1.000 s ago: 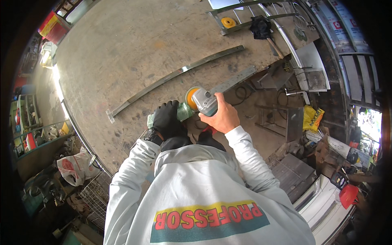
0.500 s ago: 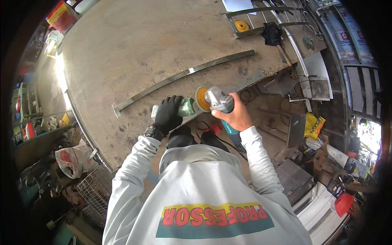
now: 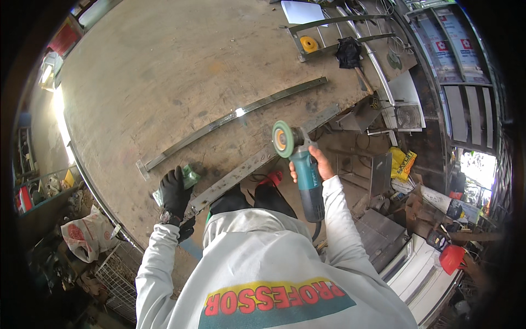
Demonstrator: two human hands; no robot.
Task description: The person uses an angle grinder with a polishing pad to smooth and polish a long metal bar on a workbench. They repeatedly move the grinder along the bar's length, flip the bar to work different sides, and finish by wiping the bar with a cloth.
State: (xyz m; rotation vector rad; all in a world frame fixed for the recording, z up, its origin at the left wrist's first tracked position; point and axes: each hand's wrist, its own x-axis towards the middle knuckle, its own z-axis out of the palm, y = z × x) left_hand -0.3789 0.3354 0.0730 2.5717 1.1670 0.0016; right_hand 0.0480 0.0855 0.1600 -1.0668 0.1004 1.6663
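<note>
My right hand (image 3: 320, 165), bare, grips a teal and black angle grinder (image 3: 308, 181) by its body. The grinder stands out over the table's near edge, its round green-rimmed disc (image 3: 282, 139) turned up and to the left. My left hand (image 3: 175, 192), in a black glove, is closed over a greenish block (image 3: 190, 176) low at the tabletop's left. The block shows on both sides of the glove; its middle is hidden. Beyond both hands lies a long shiny metal bar (image 3: 235, 116) with a short crosspiece at its left end.
The brown table (image 3: 131, 82) carries a metal frame (image 3: 342, 22), a yellow disc (image 3: 309, 44) and a black-covered hammer-like tool (image 3: 349, 53) at the far right. A perforated metal strip (image 3: 241, 178) runs along its near edge. A yellow bag (image 3: 402, 163) lies at right.
My left hand has moved left with the greenish block, away from the grinder. My right hand has turned the grinder so its body now shows lengthwise and its disc faces up-left.
</note>
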